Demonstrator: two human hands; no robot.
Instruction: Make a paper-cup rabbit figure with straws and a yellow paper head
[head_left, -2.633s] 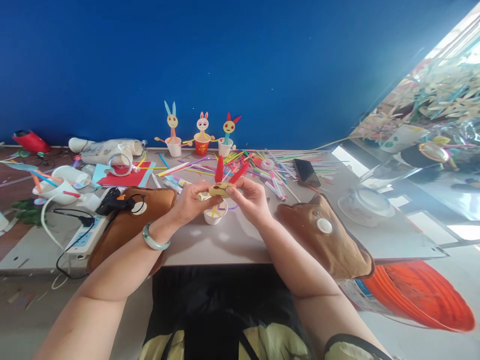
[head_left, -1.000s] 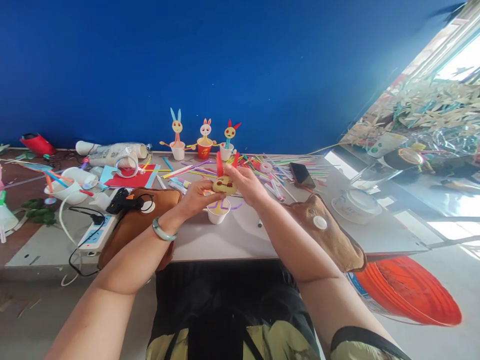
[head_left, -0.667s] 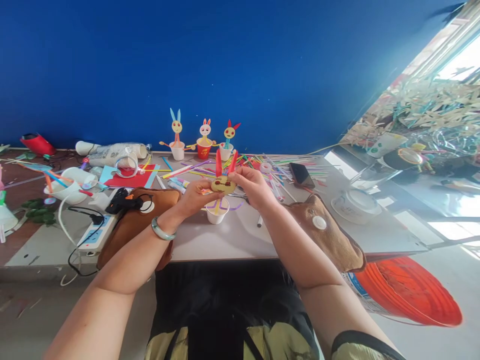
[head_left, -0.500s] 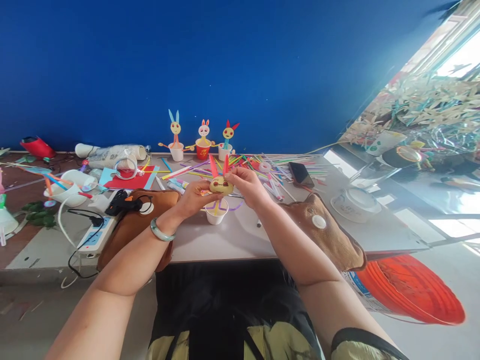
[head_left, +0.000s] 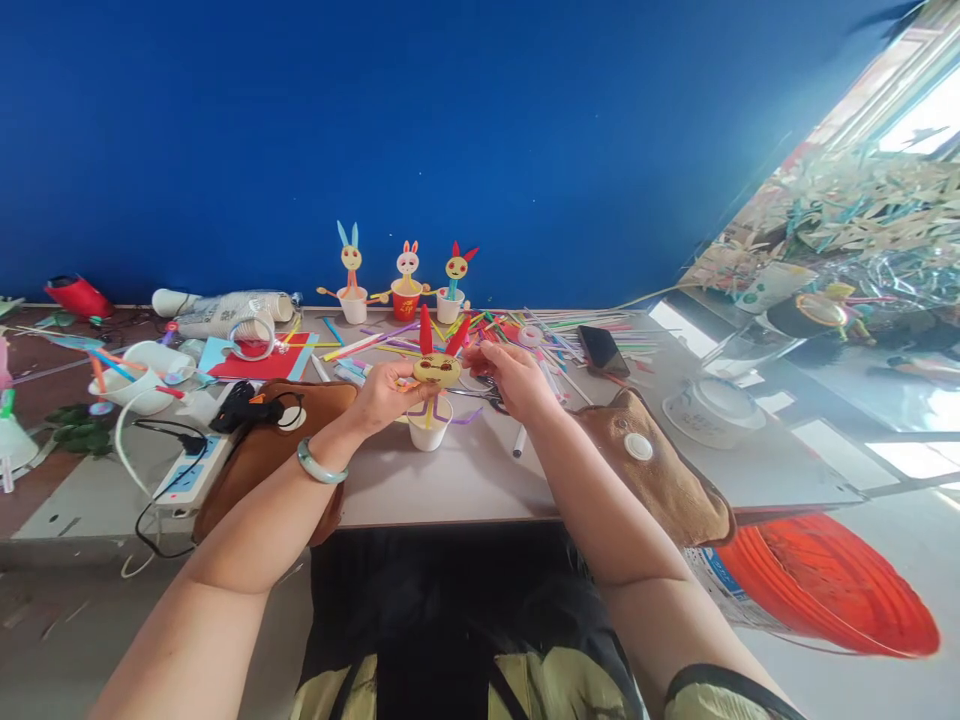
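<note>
A yellow paper rabbit face (head_left: 436,371) with red ears is pinched between the thumb and fingers of my left hand (head_left: 386,398). Its stem stands in a white paper cup (head_left: 429,430), and purple strips stick out at the cup's sides. Just right of the red ears is my right hand (head_left: 514,378), its fingers bent and slightly apart, apart from the ears, with nothing visible in them. Partly behind that hand lie scissors (head_left: 491,393). A white marker (head_left: 519,441) is on the table below it.
Finished rabbit cups (head_left: 406,300) stand along the blue wall. Coloured strips (head_left: 480,328) litter the table, with a phone (head_left: 602,350) to their right. Brown cushions (head_left: 652,460) flank the work spot. A power strip (head_left: 191,470) with cables lies left; an orange bucket (head_left: 832,585) stands low right.
My right hand has let go of the red ear and moved a little right. The ears now show whole, and the scissors and marker have come into sight. My left hand keeps the face.
</note>
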